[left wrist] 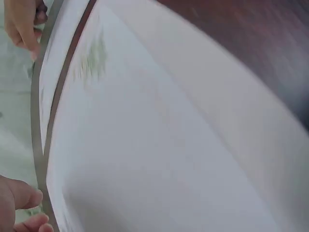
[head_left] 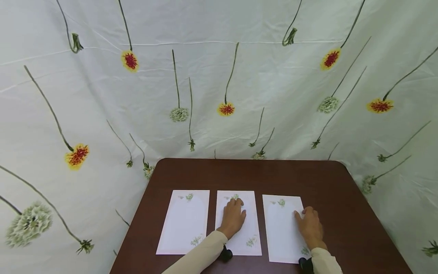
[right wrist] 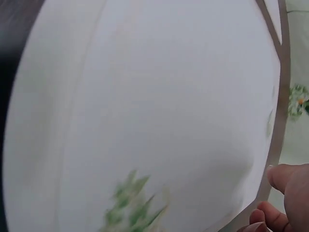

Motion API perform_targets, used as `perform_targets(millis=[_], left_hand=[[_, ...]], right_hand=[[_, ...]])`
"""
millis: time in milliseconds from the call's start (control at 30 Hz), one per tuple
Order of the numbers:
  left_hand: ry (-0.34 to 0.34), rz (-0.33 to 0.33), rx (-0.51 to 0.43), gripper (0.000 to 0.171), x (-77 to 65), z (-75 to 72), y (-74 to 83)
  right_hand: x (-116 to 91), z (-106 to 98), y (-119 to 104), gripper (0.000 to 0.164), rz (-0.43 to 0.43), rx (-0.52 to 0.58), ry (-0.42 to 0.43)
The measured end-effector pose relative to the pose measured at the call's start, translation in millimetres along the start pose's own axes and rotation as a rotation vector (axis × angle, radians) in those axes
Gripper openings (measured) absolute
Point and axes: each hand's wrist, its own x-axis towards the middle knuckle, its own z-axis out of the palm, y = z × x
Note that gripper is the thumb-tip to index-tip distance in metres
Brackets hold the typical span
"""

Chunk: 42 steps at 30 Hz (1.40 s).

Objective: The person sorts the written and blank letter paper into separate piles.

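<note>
My left hand (head_left: 233, 217) is over the upper part of the middle paper sheet (head_left: 239, 243), its fingers bent loosely. In the left wrist view, its thumb (left wrist: 26, 193) and fingertips are apart with nothing between them. The right hand (head_left: 310, 225) overlaps the right edge of the right paper sheet (head_left: 282, 232), fingers loosely bent. The right wrist view shows its thumb (right wrist: 287, 176) apart from the fingers, with no object between them. Both sheets are white, with small green dandelion prints near the top and at the lower right corner; my right wrist partly covers the right sheet's lower corner.
A third matching sheet (head_left: 183, 224) lies to the left, with the left forearm crossing its lower right corner. All three lie in a row on a dark brown table (head_left: 253, 173) with rounded far corners. A white curtain (head_left: 205, 23) printed with flowers hangs behind and around it.
</note>
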Motion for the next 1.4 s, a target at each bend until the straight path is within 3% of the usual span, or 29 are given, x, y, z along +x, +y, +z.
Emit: perform_targets(millis=[133,267,400,567,733,1000,1100,1200,1400], left_hand=[[0.09,-0.093,0.058,0.025,-0.6,-12.1,-25.0],[0.149,-0.128,0.087,0.03,-3.4,-18.4,-42.9],[0.134,-0.123,0.099,0.039,-9.3,-19.8,-52.7],[0.09,-0.124,0.129,0.051,-15.0,-16.0,-57.8],[0.083,-0.097,0.132,0.054,-16.2,-16.5,-58.7],[0.077,-0.112,0.136,0.054,-14.8,-19.6,-61.0],[0.084,-0.135,0.126,0.056,-14.1,-19.9,-58.5],[0.133,-0.167,0.109,0.058,-14.4,-17.9,-55.7],[0.179,-0.281,0.02,0.053,-10.8,-15.9,-53.4]], right_hand=[[-2.9,16.9,-31.9,0.033,-0.104,-0.006,0.008],[-10.2,38.5,-68.0,0.033,-0.206,0.018,0.001],[-19.3,56.6,-92.9,0.038,-0.253,0.006,-0.01],[-26.4,72.6,-104.4,0.048,-0.277,-0.092,-0.042],[-31.0,81.7,-109.2,0.052,-0.23,-0.136,-0.078],[-32.2,86.0,-117.7,0.052,-0.154,-0.059,-0.096],[-32.9,85.4,-120.0,0.053,-0.128,-0.035,-0.104],[-33.0,85.9,-120.7,0.054,-0.1,-0.016,-0.106],[-34.4,88.9,-122.5,0.052,-0.067,-0.002,-0.113]])
